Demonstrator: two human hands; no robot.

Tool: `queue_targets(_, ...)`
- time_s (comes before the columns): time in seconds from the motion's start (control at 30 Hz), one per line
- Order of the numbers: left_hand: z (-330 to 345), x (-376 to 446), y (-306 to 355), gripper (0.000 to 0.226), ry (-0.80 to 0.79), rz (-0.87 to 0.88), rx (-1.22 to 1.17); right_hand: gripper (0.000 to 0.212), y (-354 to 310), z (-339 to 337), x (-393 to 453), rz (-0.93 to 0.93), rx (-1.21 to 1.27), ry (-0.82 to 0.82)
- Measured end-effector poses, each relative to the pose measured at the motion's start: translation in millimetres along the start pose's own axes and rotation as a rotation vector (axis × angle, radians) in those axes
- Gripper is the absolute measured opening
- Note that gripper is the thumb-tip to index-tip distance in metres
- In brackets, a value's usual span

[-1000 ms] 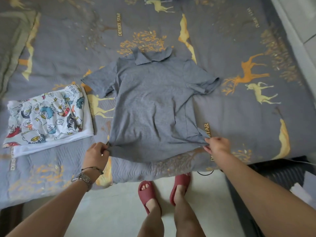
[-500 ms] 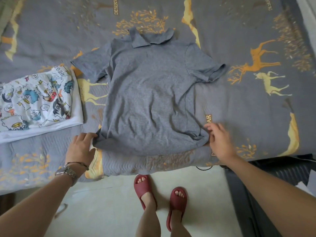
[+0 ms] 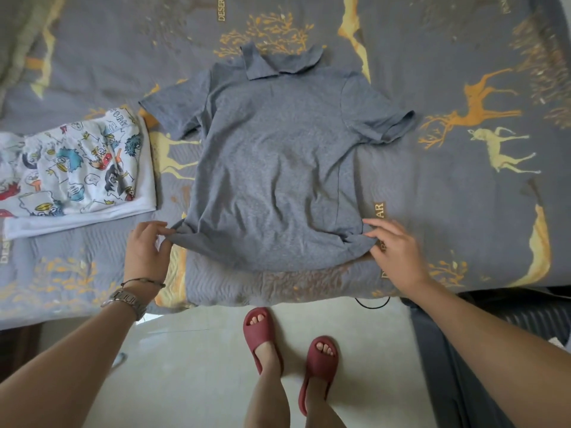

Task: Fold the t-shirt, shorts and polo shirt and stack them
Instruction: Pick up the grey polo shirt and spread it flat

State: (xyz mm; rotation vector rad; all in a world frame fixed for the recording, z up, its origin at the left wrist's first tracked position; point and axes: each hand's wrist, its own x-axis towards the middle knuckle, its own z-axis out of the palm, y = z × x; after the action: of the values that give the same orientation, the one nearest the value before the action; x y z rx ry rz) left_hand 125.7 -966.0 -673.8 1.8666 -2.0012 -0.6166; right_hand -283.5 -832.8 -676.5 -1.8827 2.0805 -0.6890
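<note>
A folded printed garment (image 3: 74, 168) on a white one lies well left of the left hand (image 3: 145, 251), whose fingertips now pinch the polo shirt (image 3: 278, 168) at its lower left corner. The shirt lies flat between both hands. The right hand (image 3: 398, 251), earlier flat, now spreads relaxed fingers touching the lower right corner.

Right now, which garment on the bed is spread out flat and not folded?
The grey polo shirt, lying open with collar and both sleeves spread. The cartoon-print shorts and the white t-shirt beneath them are folded in a stack beside it.
</note>
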Motion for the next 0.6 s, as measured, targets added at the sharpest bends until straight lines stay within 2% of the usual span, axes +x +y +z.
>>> queue_targets(0.1,-10,-5,22,0.012,-0.027,0.043,-0.089,0.024,-12,-10,0,-0.005,0.041,0.036)
queue_targets(0.2,-17,-9,43,0.023,-0.012,0.024,-0.204,0.024,-22,-20,3,0.036,0.026,0.047)
queue_targets(0.27,-21,-10,56,0.013,0.006,-0.016,-0.209,0.021,-28,-28,6,0.076,0.006,0.065)
queue_targets(0.4,-31,-7,73,0.008,0.085,-0.04,-0.229,0.022,-36,-45,14,0.205,0.028,0.162)
queue_targets(0.6,-50,3,82,0.015,0.227,-0.15,-0.284,0.002,-30,-62,24,0.425,0.087,0.274)
